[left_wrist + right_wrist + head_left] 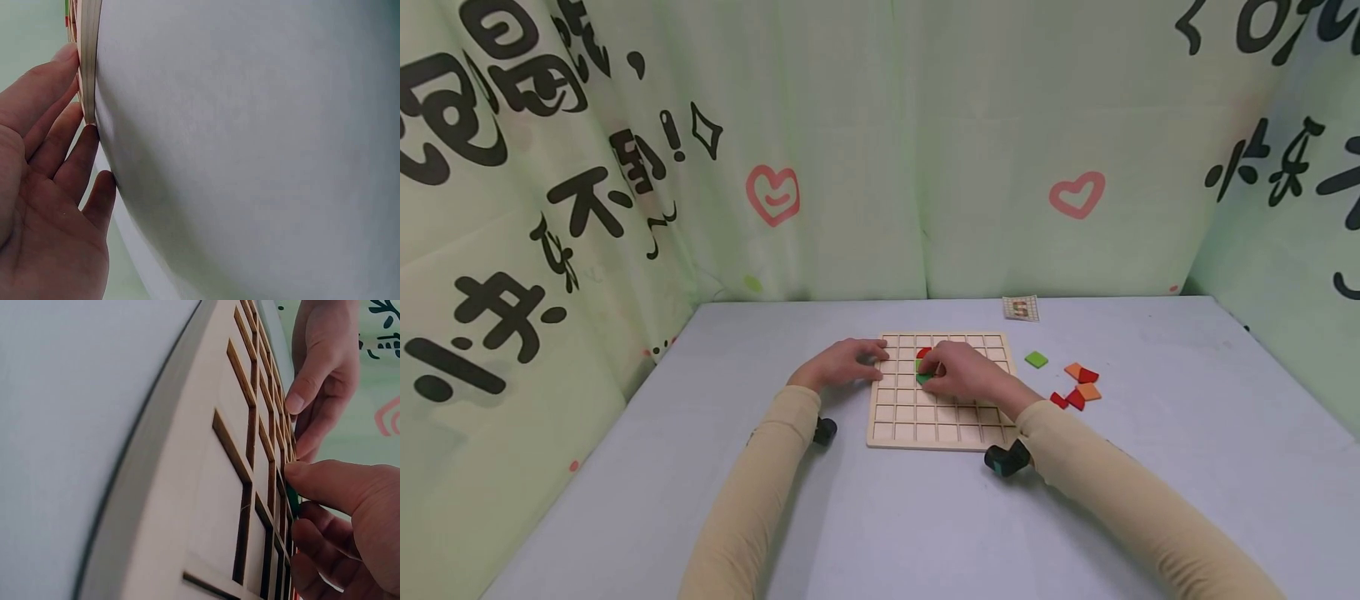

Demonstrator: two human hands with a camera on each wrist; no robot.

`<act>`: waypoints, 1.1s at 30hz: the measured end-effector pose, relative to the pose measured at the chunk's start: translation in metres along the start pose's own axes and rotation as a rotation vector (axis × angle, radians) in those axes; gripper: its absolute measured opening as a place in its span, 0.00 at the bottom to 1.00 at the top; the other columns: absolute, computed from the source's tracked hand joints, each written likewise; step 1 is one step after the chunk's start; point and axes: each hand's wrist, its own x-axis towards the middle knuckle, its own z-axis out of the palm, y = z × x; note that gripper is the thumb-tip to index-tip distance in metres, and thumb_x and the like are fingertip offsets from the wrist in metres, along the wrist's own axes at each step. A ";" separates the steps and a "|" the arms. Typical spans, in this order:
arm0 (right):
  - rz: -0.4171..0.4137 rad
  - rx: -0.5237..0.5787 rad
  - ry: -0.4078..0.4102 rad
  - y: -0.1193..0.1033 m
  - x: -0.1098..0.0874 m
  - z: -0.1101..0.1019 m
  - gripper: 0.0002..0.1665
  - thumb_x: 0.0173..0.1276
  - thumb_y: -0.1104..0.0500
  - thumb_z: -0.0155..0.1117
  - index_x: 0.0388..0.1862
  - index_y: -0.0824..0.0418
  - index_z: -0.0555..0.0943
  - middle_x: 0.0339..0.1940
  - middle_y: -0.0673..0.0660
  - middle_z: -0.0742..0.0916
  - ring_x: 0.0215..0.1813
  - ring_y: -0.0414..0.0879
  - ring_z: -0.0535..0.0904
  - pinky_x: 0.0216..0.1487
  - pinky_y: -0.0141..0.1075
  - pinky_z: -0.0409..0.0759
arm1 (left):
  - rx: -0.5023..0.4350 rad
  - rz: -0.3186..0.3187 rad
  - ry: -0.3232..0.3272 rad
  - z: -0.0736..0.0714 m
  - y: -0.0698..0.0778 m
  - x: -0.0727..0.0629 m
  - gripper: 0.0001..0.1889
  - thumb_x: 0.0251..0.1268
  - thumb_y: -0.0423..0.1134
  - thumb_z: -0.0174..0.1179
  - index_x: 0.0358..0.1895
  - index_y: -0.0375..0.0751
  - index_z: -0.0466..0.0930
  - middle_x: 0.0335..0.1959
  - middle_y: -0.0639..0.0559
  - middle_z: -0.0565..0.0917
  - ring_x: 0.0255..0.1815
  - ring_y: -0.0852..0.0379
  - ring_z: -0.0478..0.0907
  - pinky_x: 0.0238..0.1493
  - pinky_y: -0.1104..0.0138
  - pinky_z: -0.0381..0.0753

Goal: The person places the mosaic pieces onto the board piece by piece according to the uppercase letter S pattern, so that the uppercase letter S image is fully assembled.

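A wooden grid board (895,434) lies on the white table. My left hand (842,364) rests its fingertips against the board's left edge; in the left wrist view the thumb (65,55) touches the rim and the fingers are nearly straight. Over the upper middle of the grid, my right hand (964,372) pinches a dark green tile (922,379) at the board's surface. The right wrist view shows this green tile (292,499) between thumb and fingers, largely hidden. A red tile (923,352) and a light green one (919,365) sit just above it, partly covered by the hand.
Right of the board lie a light green tile (1036,359) and several loose orange tiles (1088,391) and red tiles (1076,400). A small patterned card (1021,308) is near the table's back edge. Pale green curtains (850,150) surround the table.
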 end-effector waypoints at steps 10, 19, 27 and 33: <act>-0.002 -0.005 0.016 0.002 -0.001 -0.002 0.11 0.64 0.59 0.70 0.43 0.62 0.86 0.37 0.52 0.85 0.38 0.45 0.77 0.44 0.40 0.78 | 0.005 -0.009 -0.001 0.001 0.000 0.001 0.18 0.65 0.38 0.64 0.58 0.43 0.81 0.73 0.52 0.67 0.76 0.51 0.56 0.74 0.57 0.55; 0.018 0.006 0.016 0.002 -0.003 -0.001 0.10 0.65 0.59 0.69 0.43 0.62 0.85 0.37 0.52 0.84 0.39 0.46 0.77 0.45 0.40 0.78 | 0.025 -0.006 -0.003 0.002 0.000 0.002 0.18 0.66 0.39 0.63 0.58 0.43 0.81 0.73 0.52 0.67 0.76 0.51 0.56 0.74 0.57 0.55; 0.024 0.012 0.021 0.002 -0.003 0.000 0.10 0.65 0.59 0.69 0.43 0.62 0.85 0.38 0.52 0.85 0.39 0.46 0.77 0.46 0.40 0.78 | 0.027 0.003 -0.006 0.001 -0.002 0.002 0.18 0.66 0.39 0.63 0.59 0.43 0.80 0.72 0.53 0.68 0.76 0.50 0.56 0.74 0.57 0.54; 0.034 0.008 0.028 0.003 -0.003 0.001 0.10 0.65 0.59 0.69 0.44 0.62 0.85 0.38 0.52 0.85 0.39 0.46 0.77 0.46 0.40 0.78 | 0.020 -0.005 -0.005 0.001 -0.001 0.002 0.18 0.65 0.39 0.63 0.59 0.43 0.80 0.73 0.53 0.67 0.76 0.51 0.56 0.74 0.57 0.54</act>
